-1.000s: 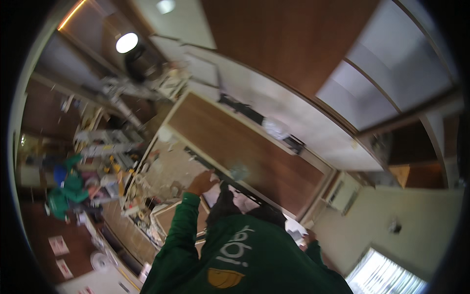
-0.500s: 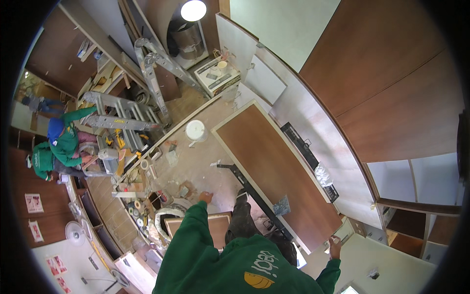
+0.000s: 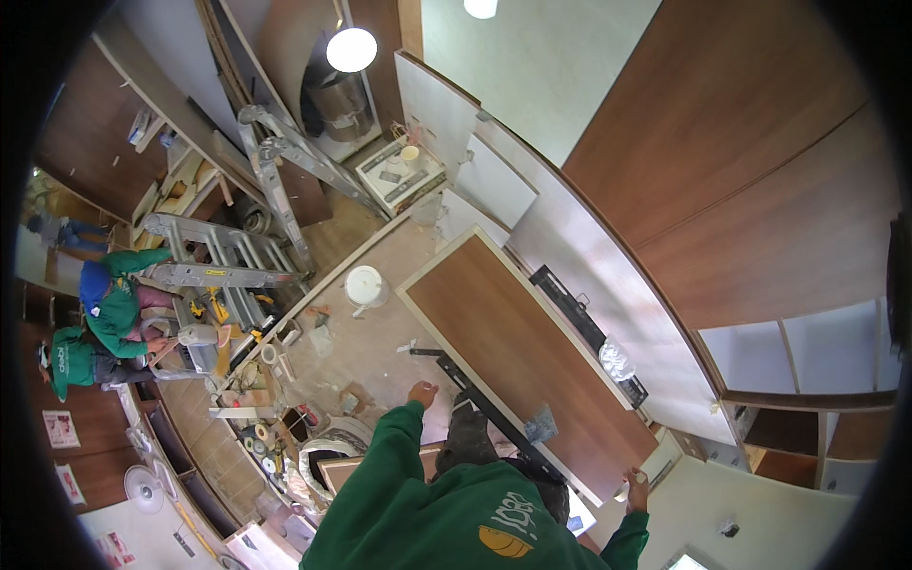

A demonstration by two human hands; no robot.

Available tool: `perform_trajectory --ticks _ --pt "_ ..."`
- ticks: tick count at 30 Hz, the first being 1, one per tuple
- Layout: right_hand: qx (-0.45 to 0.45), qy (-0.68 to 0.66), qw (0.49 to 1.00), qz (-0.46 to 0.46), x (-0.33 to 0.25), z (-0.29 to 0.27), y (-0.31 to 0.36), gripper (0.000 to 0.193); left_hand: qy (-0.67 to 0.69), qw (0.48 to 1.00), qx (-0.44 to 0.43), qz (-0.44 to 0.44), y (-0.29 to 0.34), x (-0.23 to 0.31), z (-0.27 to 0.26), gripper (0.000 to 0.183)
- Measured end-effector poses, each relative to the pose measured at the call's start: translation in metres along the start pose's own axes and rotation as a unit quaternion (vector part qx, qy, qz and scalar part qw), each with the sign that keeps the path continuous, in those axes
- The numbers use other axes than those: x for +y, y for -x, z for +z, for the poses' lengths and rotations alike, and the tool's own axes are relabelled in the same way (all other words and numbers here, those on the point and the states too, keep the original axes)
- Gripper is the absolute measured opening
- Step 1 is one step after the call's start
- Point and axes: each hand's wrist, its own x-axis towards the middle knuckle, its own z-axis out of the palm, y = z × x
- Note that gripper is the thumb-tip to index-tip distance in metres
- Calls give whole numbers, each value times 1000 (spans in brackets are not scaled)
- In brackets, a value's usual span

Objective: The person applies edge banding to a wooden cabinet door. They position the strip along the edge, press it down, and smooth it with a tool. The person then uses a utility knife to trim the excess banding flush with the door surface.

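A brown wooden panel [image 3: 513, 332] with a pale edge lies slantwise in front of me. By its near right corner is my right hand [image 3: 637, 491], its fingers bent around a small pale thing I cannot make out. My left hand [image 3: 424, 392] hangs in the air left of the panel, near a long black metal bar [image 3: 499, 415]. Its fingers look loosely spread, and I see nothing in them. On the panel's near part rests a crumpled grey-blue piece [image 3: 541, 424]. Another black bar [image 3: 575, 309] lies along the far long side, with a crumpled silvery wrap [image 3: 617, 359] on it.
A white bucket [image 3: 365, 287] stands left of the panel. Tape rolls [image 3: 261, 445] and loose tools crowd the lower left. Aluminium ladders [image 3: 223, 256] and two co-workers in green [image 3: 116, 304] are farther left. A white wall unit [image 3: 655, 351] runs along the right.
The view has shifted slightly, so the surroundings sit farther left and lower. My left hand appears closer to the black bar. My right hand stays by the panel's near corner.
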Motion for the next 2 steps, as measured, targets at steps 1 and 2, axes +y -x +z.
perform_trajectory --ticks 1,2 --pt "1 -20 1000 -7 15 -2 -6 29 -3 1000 5 2 4 4 3 53" --pt "2 -44 999 4 28 3 -8 26 -4 1000 18 -2 8 3 -1 53"
